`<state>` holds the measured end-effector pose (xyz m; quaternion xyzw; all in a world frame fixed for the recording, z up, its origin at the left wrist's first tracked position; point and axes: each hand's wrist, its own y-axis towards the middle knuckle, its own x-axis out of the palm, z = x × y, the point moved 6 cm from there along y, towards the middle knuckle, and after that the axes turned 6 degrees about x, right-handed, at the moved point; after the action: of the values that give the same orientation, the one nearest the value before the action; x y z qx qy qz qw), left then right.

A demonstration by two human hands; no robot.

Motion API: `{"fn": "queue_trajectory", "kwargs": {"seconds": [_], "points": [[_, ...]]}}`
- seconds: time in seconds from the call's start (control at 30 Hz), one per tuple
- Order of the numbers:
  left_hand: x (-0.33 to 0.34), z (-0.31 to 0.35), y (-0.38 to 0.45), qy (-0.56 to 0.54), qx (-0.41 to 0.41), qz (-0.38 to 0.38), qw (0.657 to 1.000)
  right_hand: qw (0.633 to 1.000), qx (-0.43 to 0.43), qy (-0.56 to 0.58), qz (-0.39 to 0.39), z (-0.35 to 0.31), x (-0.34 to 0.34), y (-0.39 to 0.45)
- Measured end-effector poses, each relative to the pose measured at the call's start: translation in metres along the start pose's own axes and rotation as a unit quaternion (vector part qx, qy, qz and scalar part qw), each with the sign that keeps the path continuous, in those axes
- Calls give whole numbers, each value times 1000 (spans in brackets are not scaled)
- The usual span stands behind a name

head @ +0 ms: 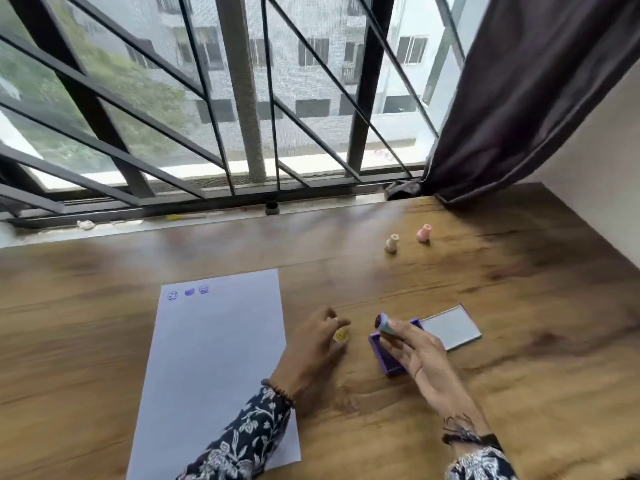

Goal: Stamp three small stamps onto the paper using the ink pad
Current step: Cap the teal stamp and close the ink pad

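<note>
A white sheet of paper (214, 358) lies on the wooden table and carries three purple prints near its top left corner. My right hand (412, 351) holds a small teal stamp (382, 322) tilted, its inked face turned toward me, above the purple ink pad (379, 351). The pad's open lid (452, 327) lies to its right. My left hand (311, 348) rests just right of the paper with its fingers around a small yellow stamp (340, 336) standing on the table.
A cream stamp (392, 242) and a pink stamp (424, 233) stand farther back on the table. A barred window runs along the far edge, with a small dark pot (272, 207) on the sill. A dark curtain (519, 98) hangs at the right.
</note>
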<state>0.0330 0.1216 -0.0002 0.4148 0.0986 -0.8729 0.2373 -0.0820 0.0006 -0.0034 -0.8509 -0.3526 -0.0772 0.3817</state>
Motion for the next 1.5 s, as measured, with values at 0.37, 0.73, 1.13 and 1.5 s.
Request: {"fn": "queue_trajectory", "kwargs": {"seconds": [0.37, 0.73, 1.13, 1.5], "points": [[11, 5, -5, -581, -195, 126, 780, 944, -158, -289, -4, -27, 5, -3], [0, 12, 0, -595, -187, 137, 769, 884, -253, -388, -61, -49, 31, -10], [-17, 11, -2, -538, -126, 151, 820, 891, -239, -377, -84, -56, 40, -2], [-12, 0, 0, -560, -134, 213, 789, 898, -210, -376, -87, -52, 56, 18]]}}
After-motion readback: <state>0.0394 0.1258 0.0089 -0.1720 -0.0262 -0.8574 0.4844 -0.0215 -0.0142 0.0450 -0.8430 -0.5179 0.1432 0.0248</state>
